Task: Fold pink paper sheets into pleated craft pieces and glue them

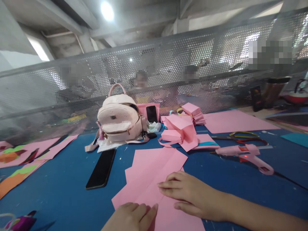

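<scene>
Where perforated metal screen (168, 61) backs the blue table (60, 186), both hands' open grips flatten pink paper (151, 170).

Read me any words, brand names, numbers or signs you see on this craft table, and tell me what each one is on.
No text here can be read.
Pink backpack: a small dark badge on the front, too small to read.
Pink glue gun: a red label on the body, blurred.
Black phone lying flat: screen dark, nothing shown.
Pink paper under the left hand and right hand: plain, unprinted.
</scene>
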### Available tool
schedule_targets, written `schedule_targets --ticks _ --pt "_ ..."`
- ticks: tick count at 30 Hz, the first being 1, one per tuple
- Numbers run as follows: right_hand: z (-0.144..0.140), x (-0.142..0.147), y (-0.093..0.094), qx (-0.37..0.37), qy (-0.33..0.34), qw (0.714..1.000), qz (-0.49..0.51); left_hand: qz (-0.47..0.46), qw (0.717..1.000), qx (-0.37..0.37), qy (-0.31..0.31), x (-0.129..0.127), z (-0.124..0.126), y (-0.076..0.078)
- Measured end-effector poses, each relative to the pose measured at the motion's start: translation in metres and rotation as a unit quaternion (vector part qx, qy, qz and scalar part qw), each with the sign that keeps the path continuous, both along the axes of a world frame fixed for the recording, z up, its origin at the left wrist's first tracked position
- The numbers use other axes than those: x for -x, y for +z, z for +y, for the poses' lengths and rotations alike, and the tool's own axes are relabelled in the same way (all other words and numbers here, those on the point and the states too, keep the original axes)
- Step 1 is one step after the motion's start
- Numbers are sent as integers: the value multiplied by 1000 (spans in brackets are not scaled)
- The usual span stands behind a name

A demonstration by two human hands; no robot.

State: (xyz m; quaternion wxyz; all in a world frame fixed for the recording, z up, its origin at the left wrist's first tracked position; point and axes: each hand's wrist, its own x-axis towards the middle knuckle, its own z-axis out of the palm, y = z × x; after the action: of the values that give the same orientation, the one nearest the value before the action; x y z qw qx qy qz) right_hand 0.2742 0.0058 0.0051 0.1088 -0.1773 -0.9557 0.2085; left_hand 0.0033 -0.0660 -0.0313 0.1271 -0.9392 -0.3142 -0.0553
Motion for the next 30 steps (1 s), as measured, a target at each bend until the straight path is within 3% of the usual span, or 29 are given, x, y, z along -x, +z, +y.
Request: schedule_targets --ticks 4,9,14,18,24,27,30 --pt "-1 0 0 -11 -1 1000 -4 42 997 66 -7 -17 14 18" --pt "-3 1 0 -21 -27 999 -14 60 984 163 33 -32 22 44" --pt "-3 1 -6 -57 -97 994 -16 43 982 179 43 -40 28 59" --pt "-1 -1 -12 -97 -111 989 13 36 984 169 42 -50 36 61" --pt "-3 -5 -10 -154 -113 972 139 11 990 138 28 -62 55 52" --pt "-10 -4 -6 -231 -42 953 193 1 990 138 1 -69 66 50" --pt "-15 -2 -4 -315 49 930 183 -2 993 121 -12 -78 76 49"
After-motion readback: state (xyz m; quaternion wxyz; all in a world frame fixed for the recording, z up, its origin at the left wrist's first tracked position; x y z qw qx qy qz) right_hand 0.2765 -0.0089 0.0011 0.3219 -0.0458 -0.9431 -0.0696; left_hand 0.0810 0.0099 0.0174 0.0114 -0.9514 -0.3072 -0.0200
